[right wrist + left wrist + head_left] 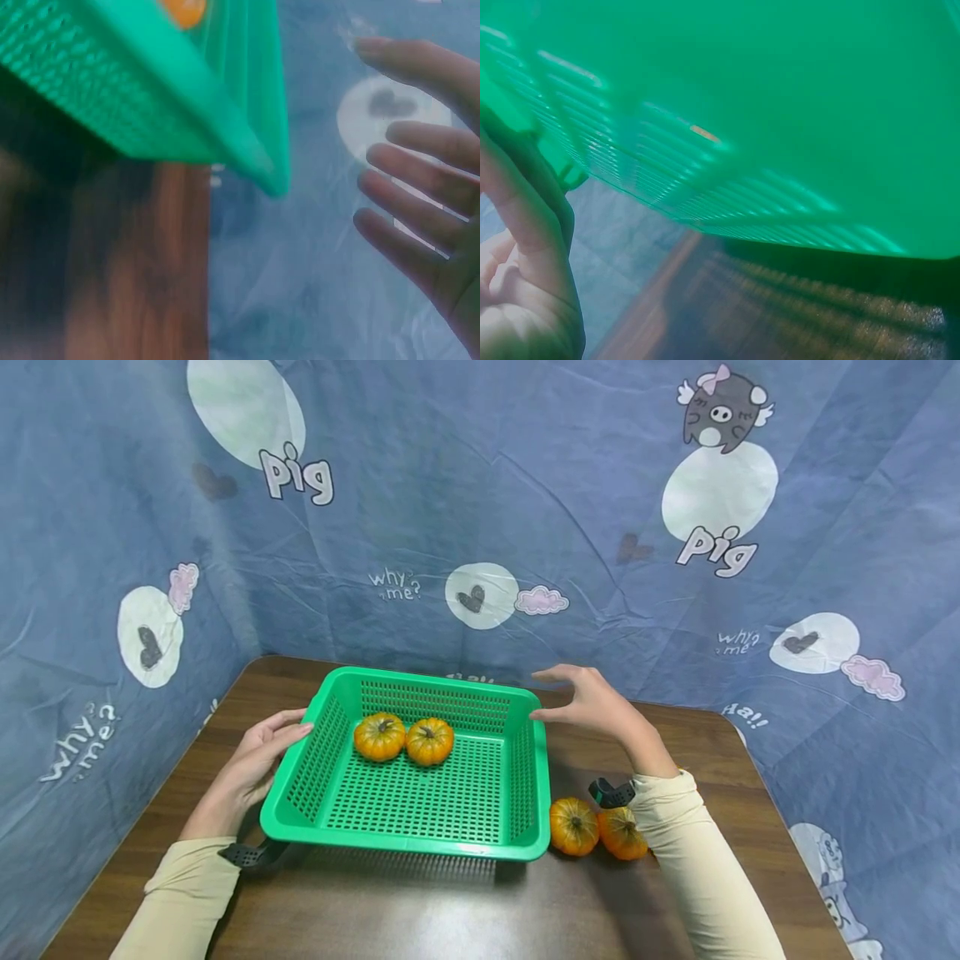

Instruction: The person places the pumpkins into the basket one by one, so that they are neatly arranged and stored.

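Observation:
A green plastic basket (412, 802) with slotted walls stands over the table, and two small orange pumpkins (379, 737) (430, 742) lie inside it against the back wall. At the basket's left side, my left hand (258, 760) grips the rim, thumb on top and the other fingers partly hidden below. My right hand (588, 702) is held near the back right corner with its fingers spread. In the right wrist view a gap separates those fingers (420, 202) from the basket rim (217, 105), so nothing is held there.
More small pumpkins (574, 827) (622, 833) sit on the brown wooden table (720, 777) right of the basket, partly hidden by my right sleeve (697, 860). A blue printed cloth (420, 510) hangs behind the table and along both sides.

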Demonstrator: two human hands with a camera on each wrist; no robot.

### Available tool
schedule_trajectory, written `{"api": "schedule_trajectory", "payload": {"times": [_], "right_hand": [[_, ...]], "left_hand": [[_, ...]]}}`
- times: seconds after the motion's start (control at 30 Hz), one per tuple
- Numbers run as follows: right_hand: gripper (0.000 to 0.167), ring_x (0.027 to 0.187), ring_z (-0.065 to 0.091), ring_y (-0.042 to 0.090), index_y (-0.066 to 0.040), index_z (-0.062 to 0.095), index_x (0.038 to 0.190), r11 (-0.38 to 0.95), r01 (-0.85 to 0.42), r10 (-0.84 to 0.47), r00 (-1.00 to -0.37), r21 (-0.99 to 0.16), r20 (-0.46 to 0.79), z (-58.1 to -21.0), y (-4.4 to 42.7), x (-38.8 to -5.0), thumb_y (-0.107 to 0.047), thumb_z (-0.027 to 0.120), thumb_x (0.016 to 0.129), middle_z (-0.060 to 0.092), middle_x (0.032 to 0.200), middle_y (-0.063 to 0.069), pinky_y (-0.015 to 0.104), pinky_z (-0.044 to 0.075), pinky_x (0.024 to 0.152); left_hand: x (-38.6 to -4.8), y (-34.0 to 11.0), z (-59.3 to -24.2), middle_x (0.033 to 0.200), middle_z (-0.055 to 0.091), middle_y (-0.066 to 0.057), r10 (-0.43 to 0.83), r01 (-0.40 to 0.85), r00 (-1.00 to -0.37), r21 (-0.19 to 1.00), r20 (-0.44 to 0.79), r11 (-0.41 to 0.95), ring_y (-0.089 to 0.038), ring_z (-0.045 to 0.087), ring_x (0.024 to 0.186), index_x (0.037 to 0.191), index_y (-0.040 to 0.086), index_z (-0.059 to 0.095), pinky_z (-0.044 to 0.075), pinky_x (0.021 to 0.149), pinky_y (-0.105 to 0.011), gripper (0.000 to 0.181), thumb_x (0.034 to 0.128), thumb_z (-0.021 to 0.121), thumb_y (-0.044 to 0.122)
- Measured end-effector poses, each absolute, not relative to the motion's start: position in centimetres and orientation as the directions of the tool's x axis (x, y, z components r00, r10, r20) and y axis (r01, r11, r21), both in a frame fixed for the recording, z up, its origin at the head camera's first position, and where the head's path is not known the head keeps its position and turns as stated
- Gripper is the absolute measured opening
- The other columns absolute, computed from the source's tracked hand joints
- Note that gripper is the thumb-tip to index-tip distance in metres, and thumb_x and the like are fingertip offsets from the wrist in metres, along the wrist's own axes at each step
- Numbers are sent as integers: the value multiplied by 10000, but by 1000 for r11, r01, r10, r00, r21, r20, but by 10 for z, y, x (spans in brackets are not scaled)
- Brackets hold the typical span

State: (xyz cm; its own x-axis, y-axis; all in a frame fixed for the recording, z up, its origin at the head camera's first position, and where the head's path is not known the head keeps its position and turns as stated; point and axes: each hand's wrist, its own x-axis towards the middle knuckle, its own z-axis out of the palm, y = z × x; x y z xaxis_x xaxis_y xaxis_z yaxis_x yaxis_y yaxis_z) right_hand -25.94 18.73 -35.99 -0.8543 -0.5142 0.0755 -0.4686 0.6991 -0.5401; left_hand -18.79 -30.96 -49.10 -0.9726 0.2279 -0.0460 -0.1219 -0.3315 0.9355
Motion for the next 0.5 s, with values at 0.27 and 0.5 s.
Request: {"api": "schedule_trajectory", "payload": {"times": [0.27,0.5], "right_hand": [[646,1329,597,306,-157,649,1392,734,-434,-454,-886,-522,97,-364,220,-251,-395,877,836,679,1384,88,557,523,1108],[630,1319,599,334,-137,654,1382,758,-406,-421,-902,-510,94,-372,250,-242,-381,871,843,676,1383,118,576,513,1113]], "left_hand": [[-188,-310,-491,1079,785,28,220,-129,-974,933,-55,-337,-132,781,902,1313,186,570,679,756,-318,269,1088,500,56],[-189,-309,-491,1074,784,40,210,-142,-975,936,-76,-323,-122,778,904,1302,198,576,678,762,-315,258,1086,515,72]]}}
